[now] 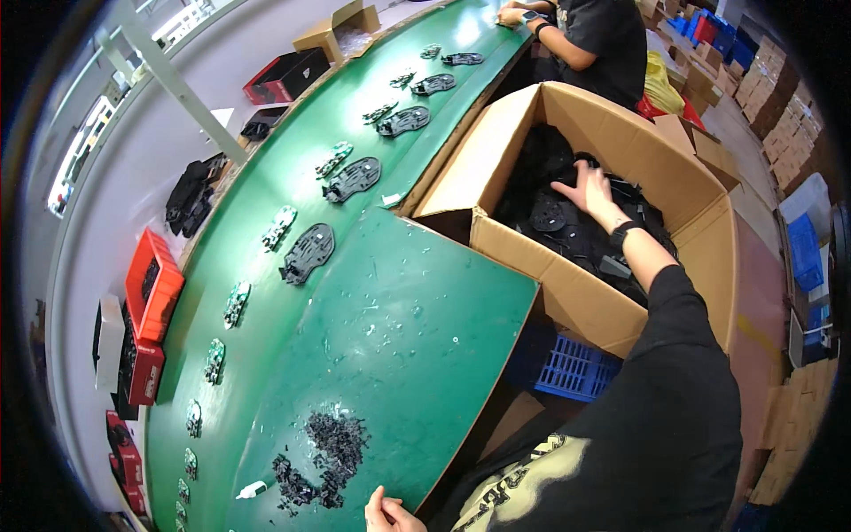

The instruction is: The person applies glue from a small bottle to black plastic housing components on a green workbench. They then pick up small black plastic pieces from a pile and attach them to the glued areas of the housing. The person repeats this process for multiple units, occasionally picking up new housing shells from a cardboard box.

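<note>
My right hand (589, 190) reaches into a large cardboard box (567, 270), its fingers apart over the black plastic parts (548, 213) heaped inside. Its fingertips are at a dark part, and I see no firm hold on it. Low in view, my left hand (392, 514) is partly cut off by the lower edge, with its fingers curled together. Whatever may be between them is hidden. Closest to it is a pile of small black plastic pieces (337, 448) on the green work surface (417, 310), beside a small white bottle (252, 489).
Green circuit boards (237, 304) and black mouse-shaped base shells (308, 254) lie in rows along the green belt (266, 355). A red bin (152, 284) stands at its left side. A blue crate (578, 368) sits below the box. Another person (598, 44) works at the far end.
</note>
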Motion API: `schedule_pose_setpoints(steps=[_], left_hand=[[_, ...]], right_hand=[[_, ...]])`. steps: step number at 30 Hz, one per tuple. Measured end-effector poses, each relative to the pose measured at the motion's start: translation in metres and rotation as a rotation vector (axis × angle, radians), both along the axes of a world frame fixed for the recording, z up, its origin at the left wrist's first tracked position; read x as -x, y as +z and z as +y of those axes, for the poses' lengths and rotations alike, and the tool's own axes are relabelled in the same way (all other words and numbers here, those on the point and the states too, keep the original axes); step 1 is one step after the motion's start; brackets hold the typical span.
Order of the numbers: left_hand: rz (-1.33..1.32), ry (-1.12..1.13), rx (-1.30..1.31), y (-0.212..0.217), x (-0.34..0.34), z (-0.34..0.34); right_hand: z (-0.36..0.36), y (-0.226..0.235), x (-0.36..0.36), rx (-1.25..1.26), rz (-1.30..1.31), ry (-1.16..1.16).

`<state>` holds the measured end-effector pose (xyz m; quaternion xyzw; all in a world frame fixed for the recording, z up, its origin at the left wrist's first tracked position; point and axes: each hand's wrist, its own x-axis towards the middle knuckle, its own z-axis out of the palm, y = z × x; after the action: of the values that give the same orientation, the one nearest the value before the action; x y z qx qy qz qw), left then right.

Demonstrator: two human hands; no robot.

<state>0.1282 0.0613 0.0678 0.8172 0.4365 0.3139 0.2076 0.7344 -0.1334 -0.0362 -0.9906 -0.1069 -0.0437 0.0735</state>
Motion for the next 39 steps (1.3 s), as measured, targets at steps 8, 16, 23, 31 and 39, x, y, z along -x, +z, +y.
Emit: schedule_pose_setpoints(steps=[8, 16, 23, 31, 39], left_hand=[[0.027, -0.002, 0.009, -0.001, 0.001, 0.000], [0.047, 0.015, -0.007, 0.003, 0.002, 0.001], [0.028, 0.013, 0.006, -0.001, 0.002, 0.002], [0.117, -0.070, -0.151, -0.007, 0.014, 0.008], [0.021, -0.022, -0.052, -0.018, 0.010, 0.009]], right_hand=[[-0.016, 0.020, -0.010, 0.003, -0.009, 0.573], [0.003, 0.006, -0.016, 0.252, -0.154, 0.645], [0.011, -0.006, -0.034, 0.152, -0.155, 0.453], [-0.011, 0.023, -0.037, -0.063, -0.031, 0.484], [-0.040, 0.062, -0.014, -0.272, 0.082, 0.451]])
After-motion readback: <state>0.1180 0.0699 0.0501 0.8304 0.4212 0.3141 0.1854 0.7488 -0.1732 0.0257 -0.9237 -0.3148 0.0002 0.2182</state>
